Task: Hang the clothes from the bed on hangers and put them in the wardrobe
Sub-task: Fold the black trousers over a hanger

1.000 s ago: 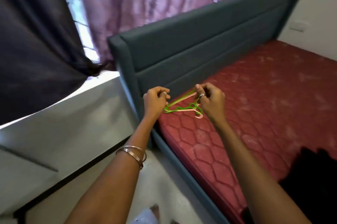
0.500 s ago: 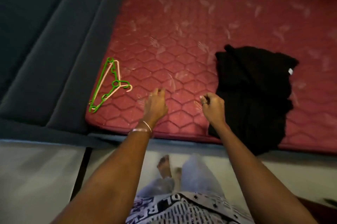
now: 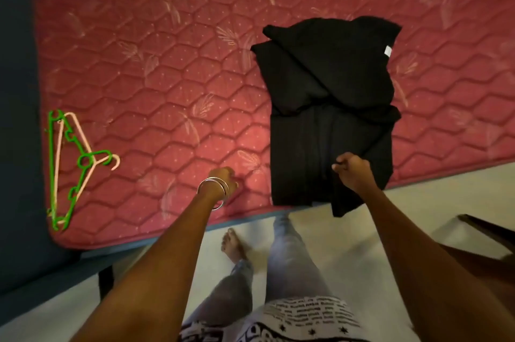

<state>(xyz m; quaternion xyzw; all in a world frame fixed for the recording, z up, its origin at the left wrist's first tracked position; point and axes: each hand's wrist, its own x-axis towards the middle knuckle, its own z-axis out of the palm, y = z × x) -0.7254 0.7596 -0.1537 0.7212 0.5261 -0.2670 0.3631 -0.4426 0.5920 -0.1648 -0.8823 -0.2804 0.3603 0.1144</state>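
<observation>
A black garment [image 3: 320, 90] lies folded on the red quilted mattress [image 3: 167, 63], its lower edge hanging over the bed's side. My right hand [image 3: 352, 173] is on the garment's lower part with curled fingers gripping the cloth, which creases toward it. My left hand [image 3: 223, 181] hovers over the mattress to the garment's left, fingers loosely curled and holding nothing. A green hanger [image 3: 83, 160] and a pink hanger [image 3: 76, 129] lie stacked at the mattress's left edge, apart from both hands.
The dark padded headboard [image 3: 16, 118] runs down the left side. Pale floor [image 3: 320, 230] lies below the bed, with my legs and bare foot on it. A dark wooden piece of furniture [image 3: 487, 244] sits at the right edge.
The hangers, held in both hands a second ago, now lie on the mattress. My right hand has moved right onto the black garment and taken hold of it. My view has dropped down to the bed.
</observation>
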